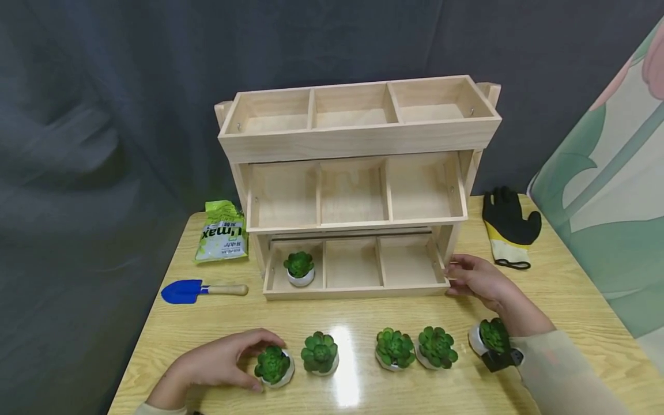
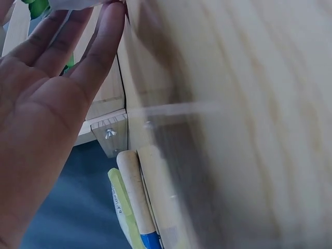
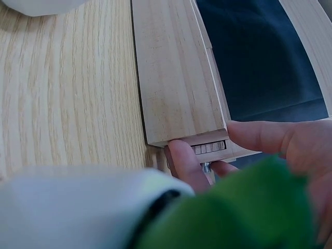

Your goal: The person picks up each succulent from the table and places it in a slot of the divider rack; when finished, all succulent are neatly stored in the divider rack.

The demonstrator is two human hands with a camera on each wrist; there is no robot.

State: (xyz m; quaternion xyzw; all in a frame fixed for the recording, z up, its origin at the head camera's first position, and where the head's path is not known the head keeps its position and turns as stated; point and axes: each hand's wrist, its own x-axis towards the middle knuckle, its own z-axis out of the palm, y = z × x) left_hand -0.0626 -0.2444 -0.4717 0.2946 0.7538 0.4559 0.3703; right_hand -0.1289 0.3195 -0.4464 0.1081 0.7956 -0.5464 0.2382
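Observation:
My left hand (image 1: 223, 360) curves its fingers and thumb around a small succulent in a white pot (image 1: 273, 366) at the table's front left. In the left wrist view, that hand's (image 2: 62, 78) fingertips touch the pot at the top edge. My right hand (image 1: 479, 282) grips the right front corner of the wooden shelf's lowest tray (image 1: 358, 293). The right wrist view shows thumb and fingers (image 3: 189, 163) pinching the tray's end (image 3: 179, 78). One potted succulent (image 1: 299, 268) stands in that tray's left compartment.
Several potted succulents (image 1: 319, 353) stand along the front; one (image 1: 493, 336) is beside my right wrist. A blue trowel (image 1: 181, 291) and a green-white bag (image 1: 223, 233) lie left of the shelf, a black-yellow glove (image 1: 510, 225) right. The upper trays (image 1: 358, 140) overhang the lowest.

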